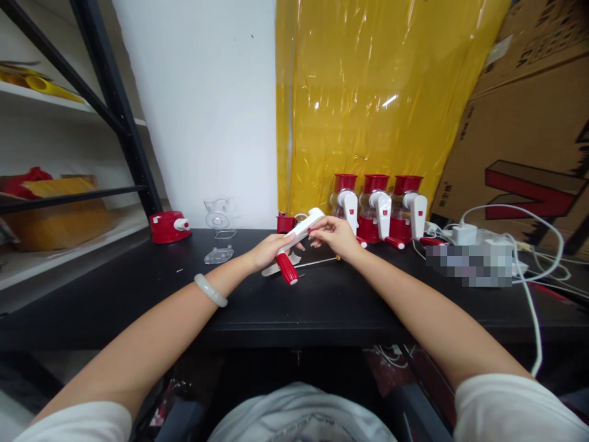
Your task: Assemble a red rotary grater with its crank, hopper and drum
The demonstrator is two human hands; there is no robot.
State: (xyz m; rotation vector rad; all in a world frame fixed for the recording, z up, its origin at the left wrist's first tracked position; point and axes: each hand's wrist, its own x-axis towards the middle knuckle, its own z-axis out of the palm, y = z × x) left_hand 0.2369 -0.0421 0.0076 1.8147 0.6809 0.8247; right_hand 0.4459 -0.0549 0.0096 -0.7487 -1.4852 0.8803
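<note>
My left hand (pixel 267 250) is closed round a white crank handle (pixel 304 228) with a red knob (pixel 287 269) at its lower end, held a little above the black table (pixel 138 276). My right hand (pixel 332 234) pinches the upper end of the same white handle with its fingertips. A thin metal rod (pixel 317 263) lies on the table just below my hands, beside a flat white piece. Behind my hands stands a small red part (pixel 285 223).
Three red-and-white hand-crank appliances (pixel 377 209) stand in a row against yellow plastic sheeting. A red base (pixel 168 226) and clear plastic parts (pixel 219 215) sit at the left rear. White chargers and cables (pixel 469 236) lie at the right. A dark shelf rack stands left, cardboard boxes right.
</note>
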